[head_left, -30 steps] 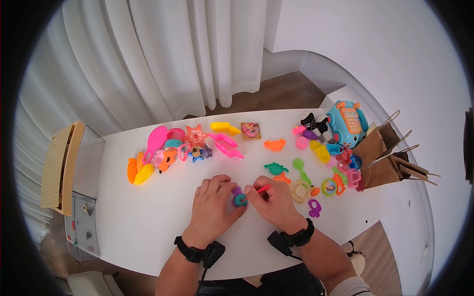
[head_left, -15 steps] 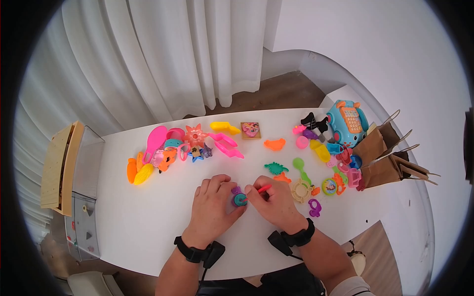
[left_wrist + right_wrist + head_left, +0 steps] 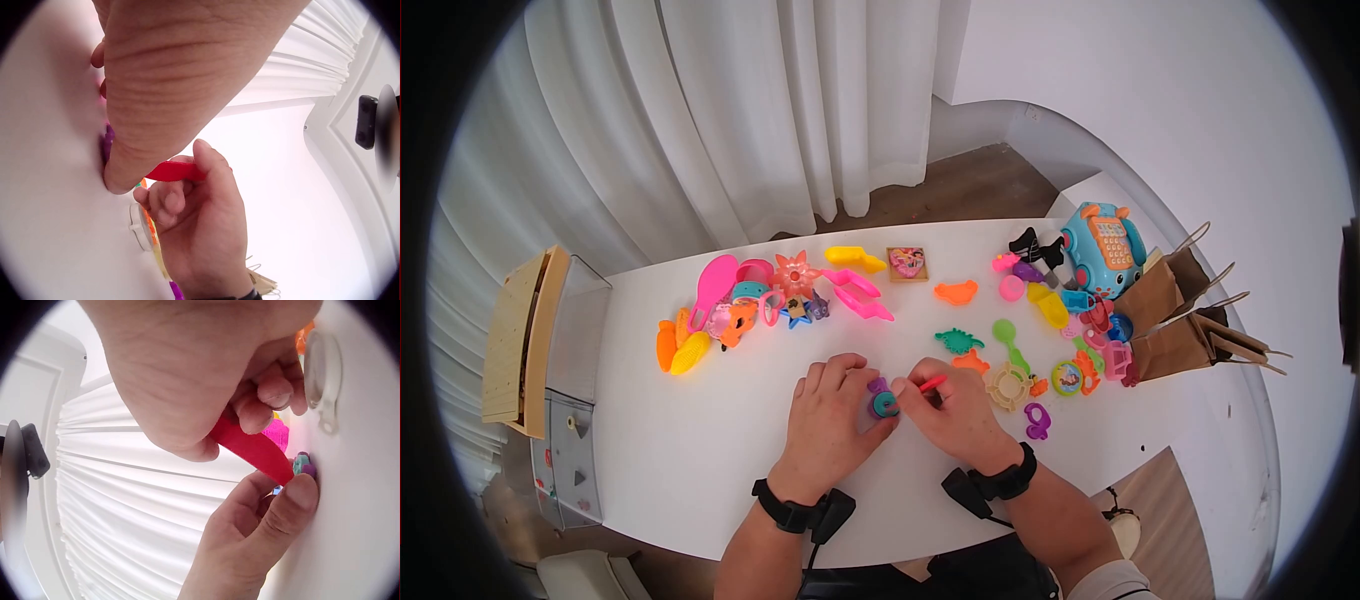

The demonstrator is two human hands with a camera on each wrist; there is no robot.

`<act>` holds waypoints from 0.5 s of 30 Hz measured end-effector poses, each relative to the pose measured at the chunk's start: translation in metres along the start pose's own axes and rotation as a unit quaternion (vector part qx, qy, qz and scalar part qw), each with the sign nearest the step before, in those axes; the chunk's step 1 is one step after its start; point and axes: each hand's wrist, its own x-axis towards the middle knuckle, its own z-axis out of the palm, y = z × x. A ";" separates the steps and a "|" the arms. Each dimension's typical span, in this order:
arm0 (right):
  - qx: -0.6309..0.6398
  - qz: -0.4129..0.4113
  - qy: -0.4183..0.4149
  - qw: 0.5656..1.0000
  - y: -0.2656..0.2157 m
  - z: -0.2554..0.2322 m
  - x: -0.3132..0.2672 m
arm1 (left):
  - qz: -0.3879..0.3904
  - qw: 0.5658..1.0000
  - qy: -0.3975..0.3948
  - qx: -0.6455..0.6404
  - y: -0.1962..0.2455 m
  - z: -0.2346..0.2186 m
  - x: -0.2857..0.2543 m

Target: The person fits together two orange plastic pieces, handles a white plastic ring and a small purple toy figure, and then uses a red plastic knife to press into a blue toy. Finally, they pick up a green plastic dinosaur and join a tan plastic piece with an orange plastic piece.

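On the white table, my left hand [image 3: 825, 420] holds a small purple piece with a round teal part [image 3: 885, 404] between thumb and fingers. Its purple end [image 3: 878, 385] shows past the fingers in the head view. A flat red plastic tool [image 3: 256, 450] is gripped in my right hand [image 3: 960, 410], thumb against curled fingers. The tool's lower end comes down to the teal part, right beside the left thumb, as the right wrist view shows. In the left wrist view the left hand covers most of the piece, while the red tool [image 3: 175, 170] shows past it.
Close right of the hands lie a beige ring mold [image 3: 1009, 387], a green dinosaur [image 3: 960, 342], a green spoon [image 3: 1008, 340] and a purple toy [image 3: 1037, 421]. Colorful toys fill the back left, with a pink paddle [image 3: 718, 280]. A toy phone [image 3: 1103, 250] and paper bags [image 3: 1165, 320] stand right.
The teal and purple piece has shifted very slightly to the left, and the red tool has moved a little with the right hand. Everything else stays in place.
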 end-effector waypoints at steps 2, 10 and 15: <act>0.013 -0.005 0.022 1.000 0.006 0.003 0.000 | 0.001 1.000 0.000 0.001 0.000 0.000 0.000; -0.010 0.015 -0.019 1.000 -0.001 -0.002 0.000 | 0.008 1.000 0.003 0.012 -0.001 0.000 0.000; 0.010 0.013 -0.029 0.999 -0.003 0.000 0.000 | 0.008 1.000 0.004 0.012 -0.001 0.001 0.000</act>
